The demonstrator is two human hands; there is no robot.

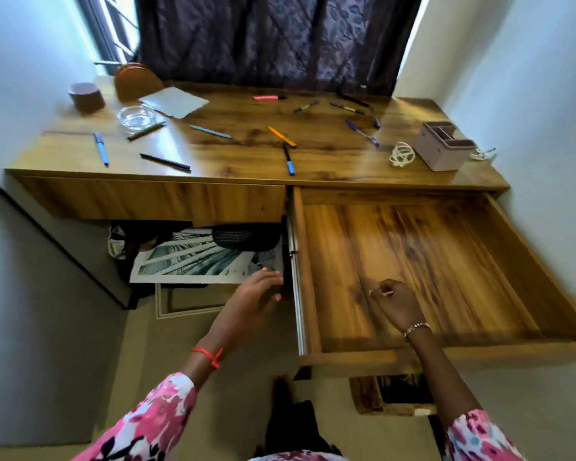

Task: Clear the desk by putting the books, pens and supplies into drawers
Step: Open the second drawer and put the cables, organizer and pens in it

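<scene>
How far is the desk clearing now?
Done: only the wide wooden right drawer is pulled open, with nothing in it. In hand: nothing visible; the left hand is beside it, the right hand above its floor. Left: every pen, like the orange pen, the white paper sheet and the pink organiser box lie on the wooden desk.

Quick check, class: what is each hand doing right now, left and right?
Left hand: open, fingers straight, holding nothing, beside the open drawer.
Right hand: fingers curled over the drawer; whether they pinch anything cannot be told.
</scene>
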